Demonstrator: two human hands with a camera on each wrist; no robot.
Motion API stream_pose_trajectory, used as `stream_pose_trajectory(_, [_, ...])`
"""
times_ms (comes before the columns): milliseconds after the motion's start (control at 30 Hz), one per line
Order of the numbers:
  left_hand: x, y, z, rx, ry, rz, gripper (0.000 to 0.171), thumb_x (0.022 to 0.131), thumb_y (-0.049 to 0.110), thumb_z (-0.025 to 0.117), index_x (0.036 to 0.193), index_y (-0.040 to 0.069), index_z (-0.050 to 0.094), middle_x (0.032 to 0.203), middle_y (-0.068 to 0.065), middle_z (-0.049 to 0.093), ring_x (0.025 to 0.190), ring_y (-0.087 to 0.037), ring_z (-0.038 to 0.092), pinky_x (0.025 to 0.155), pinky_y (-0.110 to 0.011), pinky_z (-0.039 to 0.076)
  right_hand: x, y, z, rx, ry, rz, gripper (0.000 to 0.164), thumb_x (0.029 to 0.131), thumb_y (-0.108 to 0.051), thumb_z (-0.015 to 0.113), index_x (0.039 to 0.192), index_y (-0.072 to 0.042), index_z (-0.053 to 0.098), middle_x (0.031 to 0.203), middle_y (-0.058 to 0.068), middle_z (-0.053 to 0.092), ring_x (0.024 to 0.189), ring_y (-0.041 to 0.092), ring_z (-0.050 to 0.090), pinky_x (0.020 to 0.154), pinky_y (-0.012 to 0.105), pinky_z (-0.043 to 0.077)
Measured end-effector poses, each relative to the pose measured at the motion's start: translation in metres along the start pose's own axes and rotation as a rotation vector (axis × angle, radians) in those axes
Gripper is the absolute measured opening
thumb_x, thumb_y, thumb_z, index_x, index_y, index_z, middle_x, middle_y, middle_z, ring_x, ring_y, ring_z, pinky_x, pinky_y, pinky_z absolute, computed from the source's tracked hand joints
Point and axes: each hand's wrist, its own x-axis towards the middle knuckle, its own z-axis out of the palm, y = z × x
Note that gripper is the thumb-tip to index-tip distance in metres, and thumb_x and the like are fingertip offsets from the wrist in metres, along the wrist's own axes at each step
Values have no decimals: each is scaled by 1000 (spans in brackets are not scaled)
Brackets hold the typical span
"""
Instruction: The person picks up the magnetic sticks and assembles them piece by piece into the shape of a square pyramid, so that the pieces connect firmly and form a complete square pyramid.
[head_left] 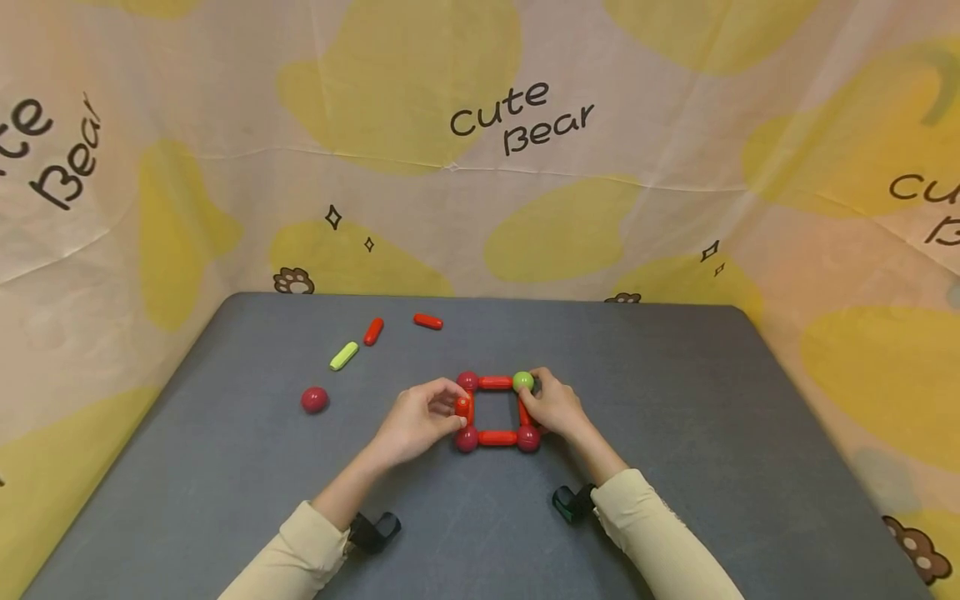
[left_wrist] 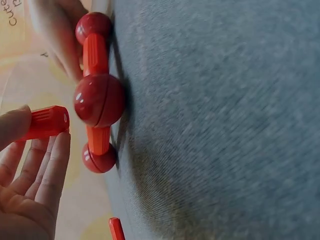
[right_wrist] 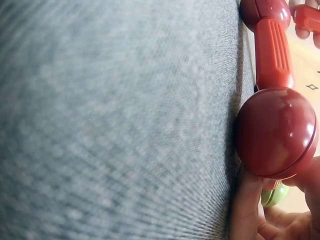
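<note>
A square frame of red rods joined by balls lies flat on the grey table. Three corners are dark red balls; the far right corner is a green ball. Between thumb and fingertips my left hand pinches a loose red rod, held up over the frame's left side with one end face showing. My right hand grips the frame's right side, thumb and fingers around the rod by the green ball. In the right wrist view the near right red ball hides part of that grip.
Left of the frame, a dark red ball lies loose on the table. Farther back are a yellow-green rod and two red rods. A printed cloth hangs behind the table and along its sides.
</note>
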Motion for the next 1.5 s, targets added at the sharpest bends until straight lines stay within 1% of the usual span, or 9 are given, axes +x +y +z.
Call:
stream_pose_trajectory(200, [-2,-3,6,-18,-39,91,24,75,2,72,93,17,62,87,3,64,80,-9,63,72,-22,52,0,-1,-1,4,-2,2,40,89,-28,55,122,-4,52,62,0,54,41,11,49,43,25,39])
stream_pose_trajectory(533, [-2,-5,6,-61,-83,135,25,75,-2,71,92,13,62,89,-1,62,81,-12,63,72,-23,52,0,0,0,1,7,-2,40,89,-28,55,121,-5,52,62,0,54,41,10,50,44,26,39])
stream_pose_trajectory(667, [-2,-4,5,-57,-103,127,25,75,0,71,94,12,62,90,-2,63,81,-12,64,71,-23,52,0,1,0,19,-10,6,42,90,-29,54,125,-5,50,63,1,54,42,11,49,43,26,39])
stream_pose_trajectory(833, [-4,-1,-2,-43,-149,91,26,76,2,71,99,12,64,92,-3,64,83,-15,65,71,-23,52,-2,3,-1,96,-65,27,50,92,-30,53,133,-5,41,66,3,54,46,12,52,45,26,45])
stream_pose_trajectory(1000, [3,-9,-11,5,-168,73,27,77,4,70,101,15,65,96,0,66,87,-16,65,72,-24,52,-11,4,-4,92,-74,-38,56,90,-26,58,136,-3,36,77,3,60,55,13,53,51,26,43])
stream_pose_trajectory(1133, [11,-11,-17,27,-118,75,26,78,5,70,102,11,65,100,-6,66,89,-18,66,74,-29,53,-24,3,-5,18,-39,-114,62,86,-23,63,135,2,37,89,6,60,63,13,53,59,29,44])
stream_pose_trajectory(1300, [28,-13,-16,62,0,35,27,78,9,71,104,10,66,102,-6,67,89,-17,66,75,-32,53,-39,2,-7,-13,-54,-102,68,82,-25,68,137,-1,37,103,10,57,64,13,55,66,31,46])
stream_pose_trajectory(1367, [36,-14,-14,84,28,8,28,77,11,72,105,10,66,103,-5,67,89,-17,66,74,-32,53,-43,2,-7,-24,-59,-102,69,81,-27,69,137,-2,37,101,8,56,67,12,53,67,30,45])
stream_pose_trajectory(1500, [48,-19,-10,129,37,-29,31,77,13,72,107,11,66,106,-4,67,91,-18,66,72,-31,52,-46,2,-6,-32,-74,-124,71,79,-26,71,137,-1,37,90,4,54,60,11,50,59,27,43])
